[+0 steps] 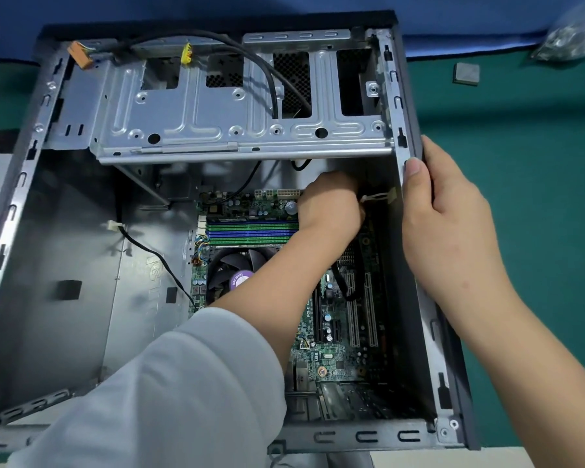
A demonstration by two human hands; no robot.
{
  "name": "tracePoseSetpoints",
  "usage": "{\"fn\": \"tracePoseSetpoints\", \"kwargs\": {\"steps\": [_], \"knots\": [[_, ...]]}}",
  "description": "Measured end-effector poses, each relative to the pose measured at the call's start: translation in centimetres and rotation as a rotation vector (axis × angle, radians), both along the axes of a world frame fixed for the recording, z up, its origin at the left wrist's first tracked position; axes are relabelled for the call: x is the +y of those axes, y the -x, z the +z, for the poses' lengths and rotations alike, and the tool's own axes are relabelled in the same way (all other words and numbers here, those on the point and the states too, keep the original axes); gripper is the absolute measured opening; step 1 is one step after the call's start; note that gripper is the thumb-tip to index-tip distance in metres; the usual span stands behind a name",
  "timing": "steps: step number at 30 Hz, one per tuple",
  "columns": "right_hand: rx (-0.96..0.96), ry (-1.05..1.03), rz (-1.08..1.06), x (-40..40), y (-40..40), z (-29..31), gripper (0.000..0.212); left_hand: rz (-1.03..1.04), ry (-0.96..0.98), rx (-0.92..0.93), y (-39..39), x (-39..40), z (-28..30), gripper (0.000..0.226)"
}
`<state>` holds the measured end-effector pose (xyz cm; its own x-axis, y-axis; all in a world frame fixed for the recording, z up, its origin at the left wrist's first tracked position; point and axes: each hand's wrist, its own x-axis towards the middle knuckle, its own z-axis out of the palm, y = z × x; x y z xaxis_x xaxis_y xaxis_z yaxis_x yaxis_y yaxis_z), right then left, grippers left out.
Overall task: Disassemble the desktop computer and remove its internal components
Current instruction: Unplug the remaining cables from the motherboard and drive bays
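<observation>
Computer case (409,96) on green mat (520,163)

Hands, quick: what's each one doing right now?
Left hand: curled inside the case, pinching a white cable connector.
Right hand: gripping the right edge of the computer case, thumb inside.

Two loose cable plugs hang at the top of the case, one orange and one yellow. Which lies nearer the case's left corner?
The orange plug: it sits at the case's top-left corner, while the yellow plug hangs further right over the drive cage.
</observation>
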<state>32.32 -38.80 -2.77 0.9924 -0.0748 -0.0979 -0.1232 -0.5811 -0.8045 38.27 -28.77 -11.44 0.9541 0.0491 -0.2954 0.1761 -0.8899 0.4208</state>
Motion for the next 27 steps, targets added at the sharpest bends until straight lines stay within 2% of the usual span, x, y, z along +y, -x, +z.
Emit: {"fn": "tracePoseSetpoints", "kwargs": {"steps": [3, 10, 16, 22, 27], "knots": [[-0.008, 0.002, 0.005, 0.03, 0.0, 0.06, 0.034, 0.038, 0.032, 0.005, 0.11, -0.17, 0.16, 0.027], [0.018, 0.013, 0.014, -0.09, -0.04, -0.07, 0.038, -0.035, 0.005, -0.012, 0.17, -0.09, 0.51, 0.026], [0.006, 0.004, 0.012, -0.09, -0.07, 0.01, 0.037, 0.041, 0.032, 0.034, -0.18, -0.19, 0.63, 0.031], [0.016, 0.018, 0.017, -0.02, 0.05, 0.1, 0.037, -0.042, 0.025, -0.016, 0.25, 0.06, 0.67, 0.027], [0.023, 0.026, 0.016, -0.06, -0.03, 0.09, 0.038, 0.041, 0.064, 0.03, -0.05, -0.11, 0.7, 0.031]]}}
